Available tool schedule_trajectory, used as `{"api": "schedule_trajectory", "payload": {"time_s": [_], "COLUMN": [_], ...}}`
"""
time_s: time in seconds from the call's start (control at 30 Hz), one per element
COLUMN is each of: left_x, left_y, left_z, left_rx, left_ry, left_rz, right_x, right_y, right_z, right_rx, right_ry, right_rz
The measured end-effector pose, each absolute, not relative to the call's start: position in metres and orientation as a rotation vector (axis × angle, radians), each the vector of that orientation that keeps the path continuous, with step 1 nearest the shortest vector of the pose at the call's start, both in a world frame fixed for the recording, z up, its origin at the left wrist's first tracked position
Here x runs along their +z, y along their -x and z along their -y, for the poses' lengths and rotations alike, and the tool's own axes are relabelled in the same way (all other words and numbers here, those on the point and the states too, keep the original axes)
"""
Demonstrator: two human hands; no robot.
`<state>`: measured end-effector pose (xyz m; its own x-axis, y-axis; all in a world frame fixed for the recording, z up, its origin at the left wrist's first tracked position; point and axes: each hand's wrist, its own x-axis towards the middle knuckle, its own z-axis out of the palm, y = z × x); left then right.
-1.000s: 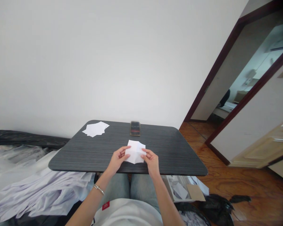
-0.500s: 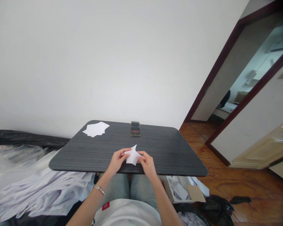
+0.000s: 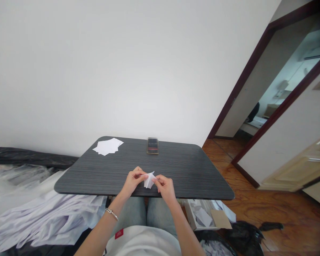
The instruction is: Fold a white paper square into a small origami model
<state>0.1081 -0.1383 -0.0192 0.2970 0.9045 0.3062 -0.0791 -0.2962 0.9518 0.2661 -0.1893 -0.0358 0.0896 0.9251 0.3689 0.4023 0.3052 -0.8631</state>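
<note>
A small folded white paper (image 3: pixel 149 180) is held up between my hands, over the front edge of the dark table (image 3: pixel 186 170). My left hand (image 3: pixel 134 180) pinches its left side between thumb and fingers. On the right side, my right hand (image 3: pixel 164 185) grips the paper the same way. Creases run down its middle, and a point sticks up at the top. A stack of white paper sheets (image 3: pixel 108 146) lies at the table's back left. Near the back edge sits a dark phone-like object (image 3: pixel 152 146), its face blurred.
White cloth or paper (image 3: pixel 53 217) is heaped left of the table. Below the table's right side are an open box (image 3: pixel 196 217) with white papers and black plastic bags (image 3: pixel 244 236). A white wall (image 3: pixel 128 71) stands behind, with a doorway at the right.
The paper has been drawn in and looks smaller and narrower, its upper point lower. My fingers have shifted their hold on both sides.
</note>
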Motion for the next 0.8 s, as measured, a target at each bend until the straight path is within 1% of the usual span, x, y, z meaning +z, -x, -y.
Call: {"api": "schedule_trajectory", "payload": {"time_s": [0.1,0.17,0.43,0.53,0.67,0.8], "left_x": [-0.018,-0.018,-0.017,-0.015,-0.013,-0.015], "left_y": [-0.108,-0.108,-0.108,-0.108,-0.109,-0.108], "left_z": [0.140,0.142,0.146,0.146,0.146,0.145], "left_rx": [1.130,1.064,1.021,1.061,1.210,1.315], "left_ry": [-1.469,-1.418,-1.385,-1.468,-1.715,-1.910], "left_rz": [-0.723,-0.709,-0.699,-0.713,-0.727,-0.809], "right_x": [-0.034,-0.032,-0.025,-0.025,-0.026,-0.024], "right_y": [-0.266,-0.265,-0.268,-0.267,-0.264,-0.264], "right_z": [0.189,0.190,0.188,0.189,0.192,0.193], "right_rx": [0.465,0.433,0.620,0.566,0.477,0.463], "right_ry": [1.286,1.270,1.055,1.060,1.130,1.159], "right_rz": [1.544,1.528,1.513,1.497,1.483,1.455]}}
